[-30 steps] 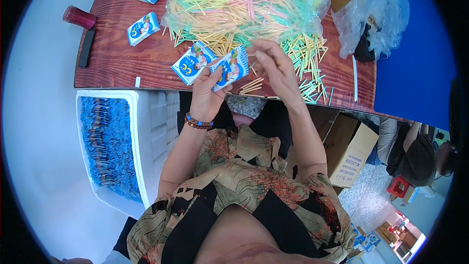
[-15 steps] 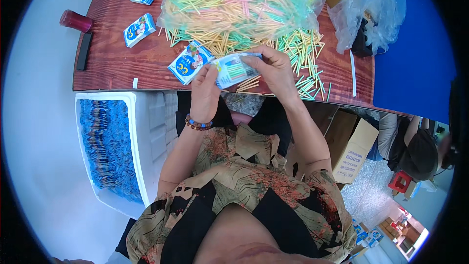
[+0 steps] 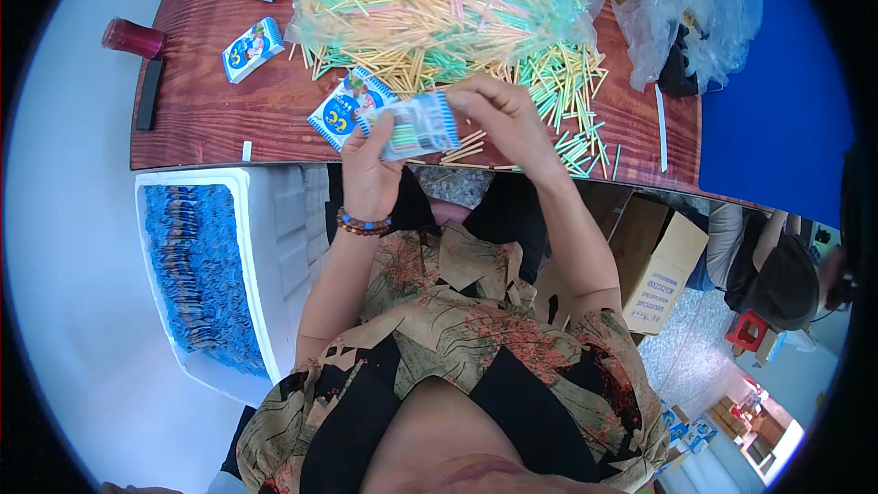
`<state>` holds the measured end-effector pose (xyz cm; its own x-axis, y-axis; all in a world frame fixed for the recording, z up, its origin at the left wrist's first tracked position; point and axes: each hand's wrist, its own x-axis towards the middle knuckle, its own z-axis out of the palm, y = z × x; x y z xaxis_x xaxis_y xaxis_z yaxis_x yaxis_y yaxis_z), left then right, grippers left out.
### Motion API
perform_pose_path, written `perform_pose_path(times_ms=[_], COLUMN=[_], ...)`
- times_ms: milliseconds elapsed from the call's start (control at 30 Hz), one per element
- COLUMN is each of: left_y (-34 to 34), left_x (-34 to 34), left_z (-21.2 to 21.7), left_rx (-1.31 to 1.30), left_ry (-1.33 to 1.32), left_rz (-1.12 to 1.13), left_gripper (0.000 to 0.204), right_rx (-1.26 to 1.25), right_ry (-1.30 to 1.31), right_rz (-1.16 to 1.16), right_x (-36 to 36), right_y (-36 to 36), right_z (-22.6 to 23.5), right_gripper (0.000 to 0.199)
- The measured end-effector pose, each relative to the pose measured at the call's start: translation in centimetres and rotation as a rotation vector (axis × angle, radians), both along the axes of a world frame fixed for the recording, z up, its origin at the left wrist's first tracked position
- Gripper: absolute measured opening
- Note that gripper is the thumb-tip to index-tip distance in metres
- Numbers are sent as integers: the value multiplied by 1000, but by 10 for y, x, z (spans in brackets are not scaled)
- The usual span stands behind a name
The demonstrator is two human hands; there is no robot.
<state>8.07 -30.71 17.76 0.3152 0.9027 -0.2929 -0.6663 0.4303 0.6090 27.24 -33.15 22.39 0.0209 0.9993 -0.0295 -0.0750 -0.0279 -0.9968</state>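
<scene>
My left hand grips the left end of a small clear-and-blue plastic packet, thumb on top. Green and pale sticks show through its clear side. At the packet's upper right corner, the fingertips of my right hand are pinched together against its striped end. Just beyond my left hand lies a stack of blue-and-white packets, partly covered by the held one. Loose thin pastel sticks are spread past my right hand, some close to the table edge.
A big clear bag of pastel sticks covers the table's far middle. Two packet stacks lie left, near a dark red cup and black bar. A white foam box holds many blue packets. A cardboard box stands lower right.
The held packet has turned and shifted slightly, so its blue striped right end now shows. My right fingers have moved left from over the packet to its upper right corner.
</scene>
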Motion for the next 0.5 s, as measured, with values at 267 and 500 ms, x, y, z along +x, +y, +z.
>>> perform_pose_path(times_ms=[267,500], left_y=[7,1], left_x=[-21,-15], left_z=[-4,-15], left_rx=[-76,-168], left_ry=[-58,-125], left_rz=[-39,-110], left_gripper=[18,23], right_rx=[337,444], right_ry=[-1306,-1466], right_rz=[388,509], right_x=[18,10], right_y=[-12,-6], right_z=[-30,-42], right_gripper=[11,10])
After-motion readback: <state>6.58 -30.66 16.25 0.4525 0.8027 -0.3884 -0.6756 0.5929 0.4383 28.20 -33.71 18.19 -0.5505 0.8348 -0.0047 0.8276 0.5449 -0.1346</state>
